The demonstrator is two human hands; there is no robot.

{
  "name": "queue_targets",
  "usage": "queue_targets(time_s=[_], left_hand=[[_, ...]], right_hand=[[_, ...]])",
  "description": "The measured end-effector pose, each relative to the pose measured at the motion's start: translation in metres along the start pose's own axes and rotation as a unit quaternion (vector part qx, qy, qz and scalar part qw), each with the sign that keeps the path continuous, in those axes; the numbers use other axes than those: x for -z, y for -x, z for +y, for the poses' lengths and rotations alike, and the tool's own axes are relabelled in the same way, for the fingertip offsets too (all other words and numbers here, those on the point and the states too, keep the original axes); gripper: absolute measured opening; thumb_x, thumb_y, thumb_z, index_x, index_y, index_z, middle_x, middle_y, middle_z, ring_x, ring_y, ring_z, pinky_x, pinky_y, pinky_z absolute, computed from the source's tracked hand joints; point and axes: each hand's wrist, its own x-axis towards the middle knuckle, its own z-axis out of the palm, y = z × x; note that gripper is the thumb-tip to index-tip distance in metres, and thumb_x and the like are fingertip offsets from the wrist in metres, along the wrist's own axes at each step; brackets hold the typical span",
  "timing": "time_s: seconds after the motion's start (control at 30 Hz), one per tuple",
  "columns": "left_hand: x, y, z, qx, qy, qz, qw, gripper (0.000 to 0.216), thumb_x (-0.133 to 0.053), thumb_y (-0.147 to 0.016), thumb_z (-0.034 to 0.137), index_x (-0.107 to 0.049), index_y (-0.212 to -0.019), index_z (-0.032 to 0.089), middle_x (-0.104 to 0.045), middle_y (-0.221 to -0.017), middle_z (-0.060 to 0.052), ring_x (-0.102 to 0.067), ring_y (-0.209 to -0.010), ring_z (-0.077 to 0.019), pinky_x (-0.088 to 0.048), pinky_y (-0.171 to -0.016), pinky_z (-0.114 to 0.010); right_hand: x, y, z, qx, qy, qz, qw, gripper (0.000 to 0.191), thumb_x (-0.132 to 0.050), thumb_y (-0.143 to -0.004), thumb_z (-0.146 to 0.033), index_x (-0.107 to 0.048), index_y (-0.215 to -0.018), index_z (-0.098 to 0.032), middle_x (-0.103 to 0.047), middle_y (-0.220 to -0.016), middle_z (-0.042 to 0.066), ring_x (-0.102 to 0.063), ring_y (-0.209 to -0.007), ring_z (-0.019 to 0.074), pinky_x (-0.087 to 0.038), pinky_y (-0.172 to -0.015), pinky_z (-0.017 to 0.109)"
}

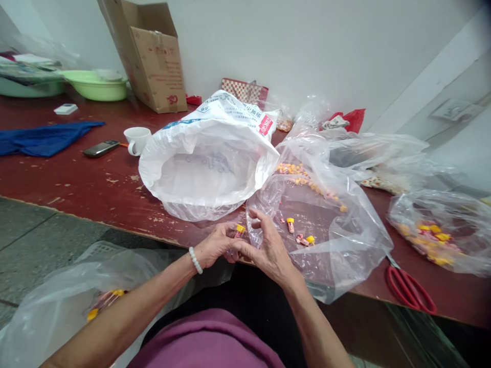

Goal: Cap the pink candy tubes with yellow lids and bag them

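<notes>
My left hand point(215, 244), with a beaded bracelet on its wrist, pinches a small clear bottle with a yellow cap point(239, 230) at the table's front edge. Close beside it, my right hand point(271, 251) has its index finger and thumb apart, the thumb reaching to the left fingertips. Whether that thumb touches the bottle I cannot tell. On the clear plastic bag point(326, 225) to the right lie another yellow-capped bottle point(290, 225) and a small pile of pink pieces with a yellow cap point(306, 239). Many more yellow caps point(293, 169) sit farther back in that bag.
A large white woven sack point(199, 176) lies with its mouth facing me. Red-handled scissors point(409, 289) and a bag of yellow-capped bottles point(433, 235) are at right. A white cup point(137, 139), phone point(101, 148) and cardboard box point(159, 69) stand left. Another plastic bag point(49, 301) hangs below left.
</notes>
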Motion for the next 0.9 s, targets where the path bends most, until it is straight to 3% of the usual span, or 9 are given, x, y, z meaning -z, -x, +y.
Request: queue_targets(time_s=[0.17,0.27,0.37,0.5,0.57,0.67,0.77,0.83,0.9], left_hand=[[-0.011,-0.002,0.001,-0.052,-0.079,0.014,0.995,0.017,-0.057,-0.058,0.006,-0.062,-0.073,0.013,-0.06,-0.061,0.0,-0.053,-0.05,-0.0106,-0.042,-0.044,-0.019],[-0.013,-0.003,0.008,-0.092,-0.066,-0.026,0.993,0.018,-0.058,-0.057,0.003,-0.065,-0.072,0.012,-0.062,-0.069,-0.001,-0.055,-0.06,-0.0113,-0.044,-0.05,-0.019],[-0.008,-0.002,0.012,-0.091,-0.029,-0.062,0.993,0.031,-0.07,-0.056,0.005,-0.066,-0.086,0.012,-0.063,-0.079,-0.001,-0.057,-0.067,-0.0116,-0.047,-0.059,-0.02],[0.0,0.001,0.004,0.013,0.09,-0.078,0.993,0.046,-0.076,-0.063,0.015,-0.061,-0.106,0.015,-0.062,-0.072,-0.001,-0.06,-0.062,-0.0138,-0.05,-0.061,-0.028],[-0.001,0.002,-0.003,0.048,0.197,-0.103,0.974,0.043,-0.072,-0.07,0.019,-0.059,-0.111,0.016,-0.06,-0.066,0.0,-0.061,-0.061,-0.0144,-0.051,-0.064,-0.031],[-0.008,0.001,-0.01,0.047,0.35,-0.101,0.93,0.032,-0.07,-0.074,0.018,-0.061,-0.105,0.018,-0.062,-0.07,0.0,-0.061,-0.063,-0.0111,-0.052,-0.069,-0.029],[-0.012,-0.001,-0.011,0.056,0.427,-0.043,0.901,0.025,-0.07,-0.073,0.013,-0.062,-0.097,0.016,-0.065,-0.08,0.0,-0.062,-0.067,-0.01,-0.052,-0.068,-0.025],[-0.011,-0.002,-0.007,0.063,0.422,-0.019,0.904,0.025,-0.07,-0.074,0.013,-0.061,-0.097,0.016,-0.066,-0.085,-0.002,-0.064,-0.072,-0.0124,-0.053,-0.07,-0.028],[-0.009,-0.002,-0.003,0.054,0.377,-0.019,0.924,0.026,-0.069,-0.075,0.016,-0.059,-0.099,0.018,-0.066,-0.089,-0.003,-0.065,-0.078,-0.0167,-0.054,-0.074,-0.034]], right_hand=[[-0.007,-0.007,-0.005,0.079,0.08,-0.018,0.994,0.018,-0.06,-0.083,-0.025,-0.064,-0.101,-0.026,-0.065,-0.101,0.003,-0.054,-0.095,0.0206,-0.042,-0.086,0.038],[-0.01,-0.006,-0.003,0.089,0.048,0.014,0.995,0.015,-0.062,-0.082,-0.023,-0.064,-0.097,-0.023,-0.066,-0.094,0.003,-0.055,-0.089,0.0195,-0.044,-0.083,0.036],[-0.006,-0.002,0.0,0.076,-0.015,0.08,0.994,0.014,-0.061,-0.083,-0.022,-0.063,-0.097,-0.023,-0.065,-0.094,0.003,-0.057,-0.09,0.0178,-0.046,-0.081,0.033],[0.001,0.001,0.007,0.018,-0.047,0.218,0.975,0.016,-0.059,-0.083,-0.021,-0.058,-0.099,-0.021,-0.061,-0.094,0.003,-0.058,-0.084,0.0144,-0.048,-0.074,0.028],[-0.001,0.004,0.007,0.012,-0.041,0.245,0.969,0.015,-0.059,-0.083,-0.019,-0.057,-0.097,-0.021,-0.06,-0.093,0.003,-0.057,-0.083,0.0142,-0.047,-0.072,0.027],[-0.01,0.012,0.002,0.035,-0.026,0.233,0.972,0.012,-0.058,-0.081,-0.015,-0.057,-0.092,-0.019,-0.059,-0.093,0.004,-0.057,-0.09,0.0155,-0.048,-0.077,0.029],[-0.016,0.019,-0.003,0.057,-0.025,0.174,0.983,0.014,-0.056,-0.082,-0.012,-0.058,-0.094,-0.019,-0.06,-0.095,0.006,-0.057,-0.093,0.0151,-0.047,-0.083,0.028],[-0.011,0.018,0.002,0.065,-0.021,0.129,0.989,0.013,-0.053,-0.085,-0.014,-0.059,-0.095,-0.019,-0.062,-0.095,0.005,-0.058,-0.093,0.0146,-0.047,-0.084,0.028],[0.002,0.012,0.019,0.04,0.019,0.13,0.991,0.014,-0.05,-0.087,-0.018,-0.061,-0.097,-0.02,-0.064,-0.094,0.005,-0.058,-0.092,0.0155,-0.047,-0.084,0.029]])
